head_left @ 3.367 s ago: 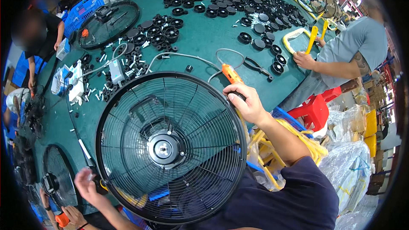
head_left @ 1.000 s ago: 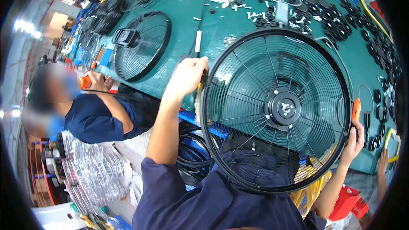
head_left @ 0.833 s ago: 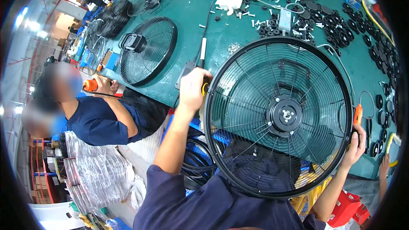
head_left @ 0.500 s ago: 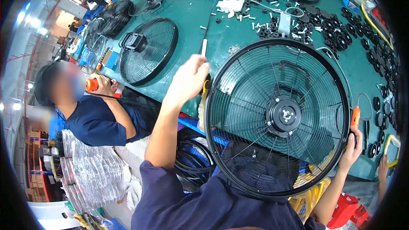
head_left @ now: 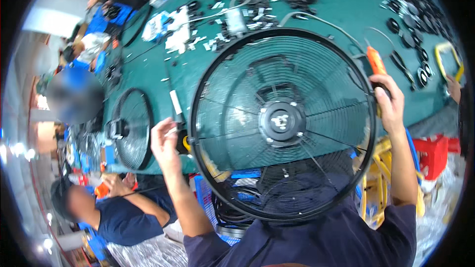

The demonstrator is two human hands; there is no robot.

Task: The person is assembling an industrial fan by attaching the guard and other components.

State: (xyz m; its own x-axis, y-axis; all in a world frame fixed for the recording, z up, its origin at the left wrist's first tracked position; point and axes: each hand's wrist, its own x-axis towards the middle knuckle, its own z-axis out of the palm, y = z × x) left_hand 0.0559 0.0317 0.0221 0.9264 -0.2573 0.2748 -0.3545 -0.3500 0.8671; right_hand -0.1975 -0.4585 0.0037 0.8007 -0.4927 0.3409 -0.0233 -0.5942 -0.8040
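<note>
Round fan cage point(head_left: 285, 125) face-on, hub point(head_left: 281, 122) toward camera

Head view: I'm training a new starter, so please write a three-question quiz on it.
1. Which bare hand is at the orange plastic handheld tool?
2. True or false: the bare left hand is apart from the large round black wire fan cage.
3. Where in the picture is the red plastic stool relative to the cage? A left; B right; C above.
Key: 1. The right hand; 2. True; 3. B.
</note>
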